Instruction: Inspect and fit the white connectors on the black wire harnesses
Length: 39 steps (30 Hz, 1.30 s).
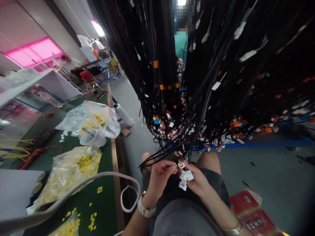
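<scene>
grey shirt (182,218) sits bottom middle, and above it the left hand (158,178) pinches a yellow bit (175,166) (tiny and blurry) near white plugs (187,176) clamped in the right hand (199,183).

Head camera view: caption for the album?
Left hand pinches a small piece beside white connectors in the right hand, near hanging black cables.

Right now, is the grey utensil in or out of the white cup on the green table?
In: the grey utensil leans inside the white cup, one end showing above the rim.
</scene>
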{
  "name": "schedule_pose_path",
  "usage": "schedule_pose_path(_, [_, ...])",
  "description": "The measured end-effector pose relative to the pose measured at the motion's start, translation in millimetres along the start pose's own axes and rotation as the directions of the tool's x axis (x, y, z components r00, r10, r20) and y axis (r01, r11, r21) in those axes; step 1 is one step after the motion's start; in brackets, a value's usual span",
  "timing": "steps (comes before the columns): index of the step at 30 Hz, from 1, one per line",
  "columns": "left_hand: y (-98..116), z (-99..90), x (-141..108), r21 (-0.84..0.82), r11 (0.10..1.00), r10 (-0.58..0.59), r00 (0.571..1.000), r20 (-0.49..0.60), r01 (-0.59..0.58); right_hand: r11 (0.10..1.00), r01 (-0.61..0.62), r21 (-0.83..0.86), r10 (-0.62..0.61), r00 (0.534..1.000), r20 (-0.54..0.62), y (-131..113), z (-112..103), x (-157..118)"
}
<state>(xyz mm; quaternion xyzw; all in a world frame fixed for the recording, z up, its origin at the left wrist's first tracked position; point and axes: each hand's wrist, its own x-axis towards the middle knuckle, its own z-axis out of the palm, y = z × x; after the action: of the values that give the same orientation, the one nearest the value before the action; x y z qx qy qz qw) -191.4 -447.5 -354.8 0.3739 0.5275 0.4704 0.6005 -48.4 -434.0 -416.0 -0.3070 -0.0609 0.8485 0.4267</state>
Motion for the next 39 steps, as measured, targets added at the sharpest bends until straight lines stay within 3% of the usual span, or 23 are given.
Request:
schedule_pose_path(3, [4.4,5.8,1.0,0.081,0.989,0.119,0.993,0.017,-0.12,1.0,0.006,-0.014,-0.006,1.0,-0.008,0.8,-0.7,-0.7])
schedule_pose_path(6, [3.8,8.1,2.3,0.097,0.984,0.152,0.988,0.01,-0.153,1.0,0.011,-0.008,-0.012,0.999,-0.046,1.5,-1.4,-1.0])
schedule_pose_path(27, [-6.3,-0.3,4.0,0.07,0.996,0.042,0.993,0.109,-0.05,0.997,0.044,-0.068,-0.049,0.996,-0.071,3.1,1.2,-3.3])
schedule_pose_path(39, [-0.6,-0.5,2.5,0.159,0.987,0.013,0.998,0.064,-0.023,0.994,0.062,-0.093,-0.069,0.994,-0.082,2.1,6.7,-7.2])
